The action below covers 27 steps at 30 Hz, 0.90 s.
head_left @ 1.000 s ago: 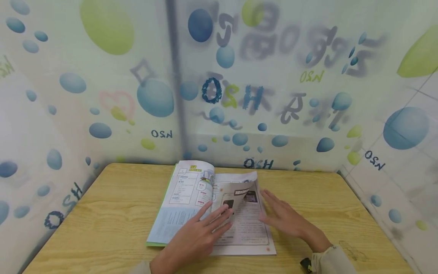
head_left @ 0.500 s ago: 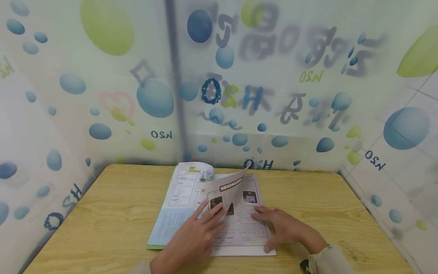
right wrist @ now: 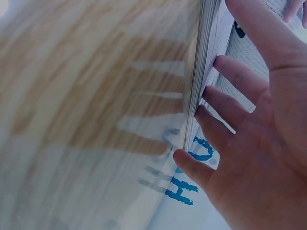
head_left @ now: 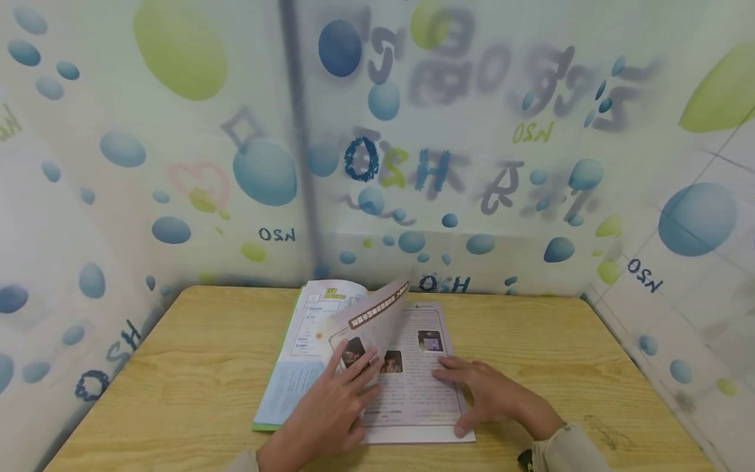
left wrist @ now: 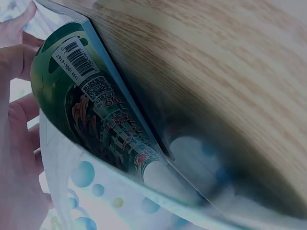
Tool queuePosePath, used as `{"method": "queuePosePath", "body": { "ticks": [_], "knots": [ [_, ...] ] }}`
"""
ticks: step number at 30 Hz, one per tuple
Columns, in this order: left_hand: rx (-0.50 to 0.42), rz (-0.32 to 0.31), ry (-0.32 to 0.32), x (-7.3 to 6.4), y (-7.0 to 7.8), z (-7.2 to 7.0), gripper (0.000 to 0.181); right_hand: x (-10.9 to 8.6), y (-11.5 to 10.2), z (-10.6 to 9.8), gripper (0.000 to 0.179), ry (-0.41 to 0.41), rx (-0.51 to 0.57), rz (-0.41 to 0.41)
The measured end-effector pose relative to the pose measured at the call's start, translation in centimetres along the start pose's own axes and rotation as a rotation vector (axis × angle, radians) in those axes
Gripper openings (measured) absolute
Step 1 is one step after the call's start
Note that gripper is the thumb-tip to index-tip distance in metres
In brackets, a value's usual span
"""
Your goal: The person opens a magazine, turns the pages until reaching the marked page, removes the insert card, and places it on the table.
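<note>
I log: magazine leaf (head_left: 377, 324), now swung further left, turn seemingly midway; left hand (head_left: 335, 406), fingers spread against it; right hand (head_left: 486, 393), spread at the right page's (head_left: 421, 393) edge.

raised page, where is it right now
In the head view, the raised page is in the lower middle, over the open magazine, with the left hand at its lower left and the right hand off to its right.

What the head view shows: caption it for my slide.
Left hand on a raised page of an open magazine, right hand at its edge.
</note>
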State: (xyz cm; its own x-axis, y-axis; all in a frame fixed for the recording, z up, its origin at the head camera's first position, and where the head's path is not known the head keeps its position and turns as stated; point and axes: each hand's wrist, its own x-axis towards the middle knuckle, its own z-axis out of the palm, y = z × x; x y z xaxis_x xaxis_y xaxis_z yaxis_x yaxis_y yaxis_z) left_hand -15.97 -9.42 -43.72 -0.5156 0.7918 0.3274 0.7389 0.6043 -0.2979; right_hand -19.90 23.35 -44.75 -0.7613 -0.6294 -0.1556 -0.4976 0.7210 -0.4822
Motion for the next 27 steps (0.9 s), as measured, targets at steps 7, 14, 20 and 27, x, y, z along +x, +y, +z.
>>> {"method": "queuePosePath", "body": {
  "ticks": [7, 14, 20, 27],
  "knots": [
    [-0.018, -0.027, -0.052, 0.03, 0.01, -0.07, 0.023, 0.00, 0.30, 0.18, 0.101, 0.020, -0.019, -0.025],
    [0.004, -0.041, -0.061, -0.17, -0.22, 0.01, 0.030, 0.05, 0.30, 0.18, 0.102, 0.035, -0.035, -0.038],
    [-0.039, -0.090, -0.125, -0.26, -0.45, 0.18, 0.035, 0.01, 0.14, 0.10, 0.101, 0.032, -0.038, -0.038],
    [-0.218, -0.203, -0.219, -0.30, -0.41, 0.09, 0.036, -0.06, 0.06, -0.16, 0.100, 0.017, -0.028, -0.032]
  ]
}}
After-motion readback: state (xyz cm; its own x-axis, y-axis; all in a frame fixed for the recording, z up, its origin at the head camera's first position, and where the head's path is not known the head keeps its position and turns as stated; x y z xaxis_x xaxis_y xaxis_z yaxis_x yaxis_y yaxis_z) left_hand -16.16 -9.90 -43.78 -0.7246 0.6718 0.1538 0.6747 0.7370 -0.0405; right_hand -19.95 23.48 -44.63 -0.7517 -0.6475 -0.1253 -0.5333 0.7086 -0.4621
